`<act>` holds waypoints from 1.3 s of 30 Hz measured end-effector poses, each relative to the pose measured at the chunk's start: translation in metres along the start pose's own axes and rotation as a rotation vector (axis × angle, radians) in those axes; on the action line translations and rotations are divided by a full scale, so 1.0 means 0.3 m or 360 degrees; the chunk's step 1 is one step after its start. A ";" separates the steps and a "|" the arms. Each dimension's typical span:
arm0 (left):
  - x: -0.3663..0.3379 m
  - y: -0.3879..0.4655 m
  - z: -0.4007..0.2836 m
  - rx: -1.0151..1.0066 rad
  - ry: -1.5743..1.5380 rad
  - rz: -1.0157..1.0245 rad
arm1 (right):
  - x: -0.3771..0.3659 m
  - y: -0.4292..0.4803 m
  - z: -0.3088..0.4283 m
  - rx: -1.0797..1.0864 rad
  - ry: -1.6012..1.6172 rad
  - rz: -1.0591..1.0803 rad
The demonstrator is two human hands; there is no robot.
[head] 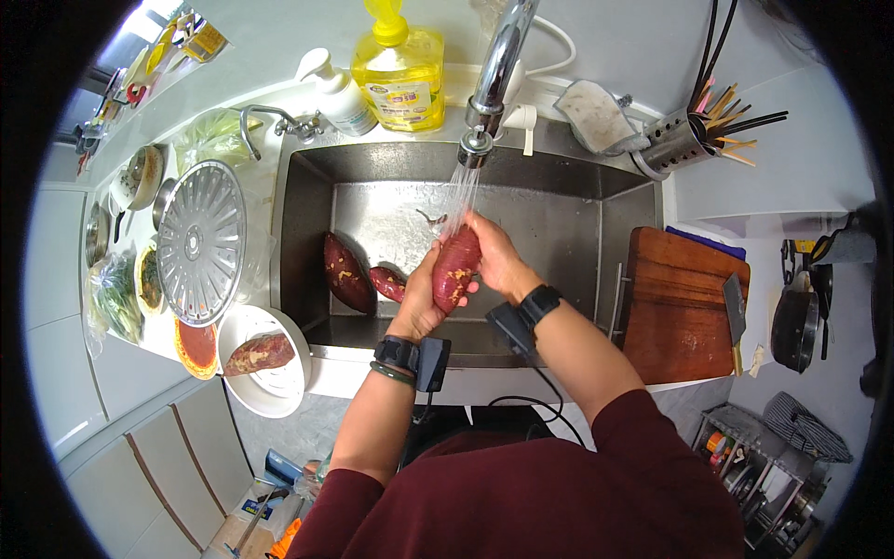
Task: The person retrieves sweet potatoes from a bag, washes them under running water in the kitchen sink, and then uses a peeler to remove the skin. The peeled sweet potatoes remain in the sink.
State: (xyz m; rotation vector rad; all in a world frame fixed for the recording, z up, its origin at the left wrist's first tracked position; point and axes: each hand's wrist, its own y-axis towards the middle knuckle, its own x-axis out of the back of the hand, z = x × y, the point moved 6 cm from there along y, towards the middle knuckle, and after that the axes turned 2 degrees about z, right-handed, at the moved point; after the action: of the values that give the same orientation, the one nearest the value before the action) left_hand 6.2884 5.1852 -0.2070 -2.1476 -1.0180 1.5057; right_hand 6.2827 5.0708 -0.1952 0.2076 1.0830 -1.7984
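Both my hands hold one large red-skinned sweet potato (455,269) under the running water of a chrome faucet (482,119). My left hand (420,297) cups it from the left and below. Against its upper right side lies my right hand (497,255). The skin is wet, with several tan patches near its lower end. On the floor of the steel sink (545,230), left of my hands, rest a larger sweet potato (347,274) and a smaller one (387,282), partly hidden by my left hand. A dark scrap (431,218) lies near the water stream.
A white basin (297,353) with another sweet potato (262,354) stands at the left front. Beyond it is a perforated metal lid (202,241). On the right lie a wooden cutting board (677,314) and a cleaver (733,307). Soap bottles (399,80) line the sink's back.
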 end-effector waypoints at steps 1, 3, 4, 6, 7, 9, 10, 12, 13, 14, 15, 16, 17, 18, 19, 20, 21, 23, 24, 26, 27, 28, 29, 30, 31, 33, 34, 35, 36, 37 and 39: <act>0.003 0.005 0.000 0.0003 -0.0097 0.0043 | -0.016 -0.015 -0.001 0.0125 -0.0046 0.0115; 0.014 0.014 -0.004 0.0015 -0.0130 0.0030 | -0.006 -0.026 -0.012 0.0230 -0.0326 -0.0017; 0.019 0.015 -0.004 0.0029 -0.0070 -0.0035 | -0.001 -0.025 -0.018 0.0254 -0.0418 -0.0071; 0.019 0.010 -0.004 0.0008 0.0103 -0.0208 | 0.020 -0.006 -0.024 0.0197 -0.0368 -0.0155; -0.004 0.007 -0.008 -0.0065 0.0158 -0.0162 | 0.031 0.009 -0.024 0.0147 -0.0220 -0.0169; -0.053 -0.003 -0.009 -0.0219 0.0296 -0.0111 | 0.050 0.034 -0.008 0.0125 0.0020 -0.0160; -0.071 -0.010 -0.001 -0.0249 0.0393 -0.0127 | 0.059 0.044 -0.001 0.0093 0.0092 -0.0173; -0.094 -0.012 0.004 -0.0331 0.0518 -0.0159 | 0.078 0.040 -0.007 -0.0011 0.0030 -0.0305; -0.093 -0.013 -0.005 -0.0407 0.0562 -0.0192 | 0.062 0.033 -0.009 0.0016 0.0068 -0.0201; -0.095 -0.007 -0.023 -0.0575 0.0483 -0.0196 | 0.053 0.018 -0.025 -0.0005 0.0097 -0.0218; -0.077 0.000 -0.031 -0.0613 0.0401 -0.0263 | 0.043 -0.001 -0.042 -0.0009 0.0124 -0.0225; -0.058 0.017 -0.037 -0.0582 0.0290 -0.0269 | 0.028 -0.018 -0.045 0.0116 -0.0172 -0.0259; -0.034 0.033 -0.040 -0.0535 0.0186 -0.0305 | -0.005 -0.034 -0.048 0.0267 -0.0201 -0.0123; -0.006 0.042 -0.043 -0.0529 0.0156 -0.0395 | -0.019 -0.050 -0.058 0.0343 -0.0229 -0.0106; 0.012 0.055 -0.043 -0.0501 0.0126 -0.0405 | -0.034 -0.061 -0.058 0.0453 -0.0249 -0.0065; 0.021 0.063 -0.035 -0.0481 0.0099 -0.0397 | -0.032 -0.063 -0.057 0.0493 -0.0248 -0.0094; 0.032 0.069 -0.030 -0.0456 0.0074 -0.0411 | -0.033 -0.063 -0.057 0.0517 -0.0198 -0.0086; 0.029 0.069 -0.016 -0.0488 0.0199 -0.0434 | -0.020 -0.050 -0.048 0.0469 -0.0105 -0.0047; -0.002 0.064 -0.024 -0.0665 0.0409 -0.0334 | -0.005 -0.039 -0.031 0.0505 0.0004 -0.0130; -0.037 0.044 -0.052 -0.0900 0.0900 -0.0393 | 0.006 -0.025 -0.058 0.0196 0.0361 -0.0146; -0.060 0.032 -0.065 -0.1020 0.1135 -0.0451 | 0.022 -0.029 -0.071 0.0054 0.0393 -0.0276; -0.073 0.026 -0.090 -0.1069 0.1389 -0.0483 | -0.001 -0.033 -0.061 0.0167 0.0402 -0.0130; -0.087 0.028 -0.096 -0.1024 0.1647 -0.0519 | -0.005 -0.043 -0.050 0.0293 0.0393 -0.0122; -0.076 0.025 -0.116 -0.1027 0.1363 -0.0479 | -0.019 -0.053 -0.049 0.0370 0.0382 -0.0066; -0.042 0.036 -0.114 -0.0810 0.0928 -0.0521 | -0.036 -0.061 -0.062 0.0361 0.0305 -0.0009; -0.012 0.043 -0.077 -0.0571 0.0221 -0.0495 | -0.042 -0.059 -0.063 0.0426 -0.0279 -0.0094; -0.005 0.041 -0.052 -0.0496 0.0225 -0.0541 | -0.025 -0.045 -0.068 0.0339 -0.0268 -0.0176; -0.031 0.040 -0.050 -0.0637 0.0351 -0.0349 | -0.016 -0.035 -0.058 0.0445 -0.0172 -0.0244; -0.038 0.031 -0.040 -0.0757 0.0544 -0.0350 | 0.004 -0.017 -0.052 0.0395 -0.0175 -0.0317; -0.047 0.031 -0.008 -0.0734 0.0773 -0.0325 | 0.027 0.001 -0.042 0.0392 -0.0164 -0.0411; -0.054 0.021 0.022 -0.0855 0.1222 -0.0382 | 0.072 0.019 -0.058 0.0197 0.0083 -0.0572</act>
State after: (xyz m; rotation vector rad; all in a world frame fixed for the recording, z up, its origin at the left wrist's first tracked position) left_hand 6.2815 5.1685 -0.2024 -2.4883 -1.3815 0.2265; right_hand 6.2710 5.0690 -0.2209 0.1409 1.0978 -2.1949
